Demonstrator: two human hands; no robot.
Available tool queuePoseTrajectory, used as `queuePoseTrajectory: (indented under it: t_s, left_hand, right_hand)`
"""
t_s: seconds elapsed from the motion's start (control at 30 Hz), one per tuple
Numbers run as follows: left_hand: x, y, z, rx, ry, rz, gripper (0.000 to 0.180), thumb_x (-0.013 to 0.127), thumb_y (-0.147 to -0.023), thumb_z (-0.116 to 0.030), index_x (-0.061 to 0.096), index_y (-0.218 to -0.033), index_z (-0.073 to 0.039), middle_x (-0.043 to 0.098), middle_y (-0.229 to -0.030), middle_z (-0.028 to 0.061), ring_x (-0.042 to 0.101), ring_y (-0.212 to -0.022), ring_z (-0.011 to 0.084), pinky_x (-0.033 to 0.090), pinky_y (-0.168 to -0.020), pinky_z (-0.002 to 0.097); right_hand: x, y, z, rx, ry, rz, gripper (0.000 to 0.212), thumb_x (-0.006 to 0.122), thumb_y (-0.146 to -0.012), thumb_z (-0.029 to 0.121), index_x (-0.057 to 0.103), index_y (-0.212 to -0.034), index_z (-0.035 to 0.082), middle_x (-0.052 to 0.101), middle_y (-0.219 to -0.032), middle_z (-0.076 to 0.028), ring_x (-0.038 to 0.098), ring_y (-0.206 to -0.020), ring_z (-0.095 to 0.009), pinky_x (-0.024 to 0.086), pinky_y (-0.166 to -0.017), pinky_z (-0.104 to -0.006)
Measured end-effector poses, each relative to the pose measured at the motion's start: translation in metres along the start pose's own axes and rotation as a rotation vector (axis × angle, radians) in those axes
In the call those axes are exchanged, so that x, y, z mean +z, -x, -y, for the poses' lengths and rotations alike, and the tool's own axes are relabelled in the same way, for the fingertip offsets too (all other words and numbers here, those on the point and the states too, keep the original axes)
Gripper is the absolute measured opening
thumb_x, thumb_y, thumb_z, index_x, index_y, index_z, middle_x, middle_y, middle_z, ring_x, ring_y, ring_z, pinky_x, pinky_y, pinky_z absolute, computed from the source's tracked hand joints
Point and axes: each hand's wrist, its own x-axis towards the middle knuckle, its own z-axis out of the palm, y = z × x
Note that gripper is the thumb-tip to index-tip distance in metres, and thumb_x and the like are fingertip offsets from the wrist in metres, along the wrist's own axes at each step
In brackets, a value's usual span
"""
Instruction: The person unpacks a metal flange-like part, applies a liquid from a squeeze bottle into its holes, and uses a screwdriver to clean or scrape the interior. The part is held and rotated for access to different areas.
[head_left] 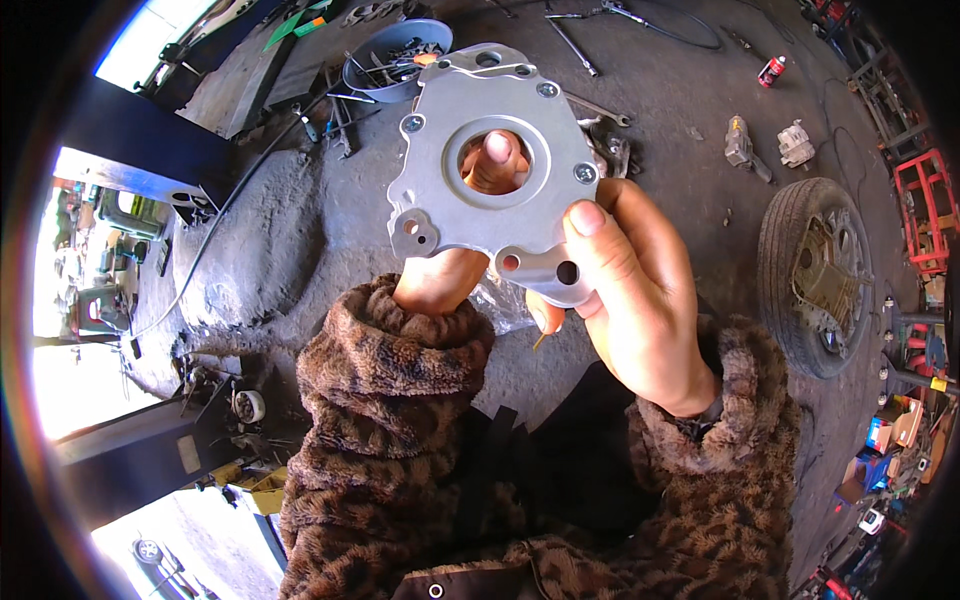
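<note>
I hold a flat grey metal cover plate (480,110) with a round centre hole and several screws up in front of me. My left hand (440,280) sits behind the plate, mostly hidden, and one of its fingertips shows through the centre hole. My right hand (635,290) grips the plate's lower right corner, thumb pressed on the front face. A bit of clear plastic (500,305) hangs below the plate between my hands. Both arms wear brown fuzzy sleeves.
On the dark oily floor lie a blue bowl of tools (385,55), wrenches (575,45), a red spray can (770,70), small metal parts (795,145) and a tyre (815,275) with a part inside. A red frame (925,210) stands at right.
</note>
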Motion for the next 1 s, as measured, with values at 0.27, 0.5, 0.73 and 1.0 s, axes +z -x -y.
queuePoseTrajectory:
  t_s: [0.27, 0.5, 0.73, 1.0]
  left_hand:
    - [-0.007, -0.018, 0.009, 0.075, -0.05, 0.002, 0.036, 0.067, -0.096, -0.034, 0.063, -0.114, -0.004, 0.067, -0.108, 0.0066, 0.067, -0.093, 0.014, 0.057, -0.073, 0.0271]
    - [-0.018, -0.015, -0.013, -0.133, 0.082, 0.016, 0.033, 0.05, -0.102, -0.015, 0.056, -0.127, 0.005, 0.068, -0.116, 0.0129, 0.066, -0.105, 0.0197, 0.053, -0.091, 0.0342]
    - [-0.017, -0.01, -0.03, -0.226, 0.396, -0.007, 0.05, 0.031, -0.106, -0.031, 0.05, -0.137, 0.003, 0.063, -0.128, 0.0178, 0.059, -0.122, 0.029, 0.044, -0.107, 0.0461]
    - [0.0, -0.005, -0.038, -0.232, 0.372, -0.092, 0.063, 0.038, -0.103, -0.048, 0.051, -0.134, 0.005, 0.063, -0.127, 0.0159, 0.06, -0.119, 0.0266, 0.043, -0.107, 0.0446]
  right_hand:
    - [-0.013, -0.003, 0.008, 0.107, 0.029, 0.022, 0.034, 0.04, -0.108, 0.029, 0.051, -0.113, -0.002, 0.065, -0.092, -0.02, 0.054, -0.063, -0.017, 0.044, -0.057, -0.0288]
    - [-0.035, -0.015, 0.016, 0.092, 0.059, 0.087, 0.036, 0.041, -0.107, 0.031, 0.051, -0.117, -0.003, 0.064, -0.087, -0.022, 0.049, -0.056, -0.015, 0.039, -0.053, -0.0272]
    - [-0.046, -0.022, 0.012, 0.066, 0.072, 0.092, 0.03, 0.042, -0.107, 0.028, 0.05, -0.114, -0.001, 0.063, -0.088, -0.016, 0.054, -0.06, -0.014, 0.041, -0.053, -0.0269]
    - [-0.045, -0.025, 0.0, 0.024, 0.158, 0.1, 0.026, 0.045, -0.108, 0.028, 0.05, -0.098, 0.005, 0.057, -0.081, -0.004, 0.057, -0.062, -0.01, 0.047, -0.053, -0.0234]
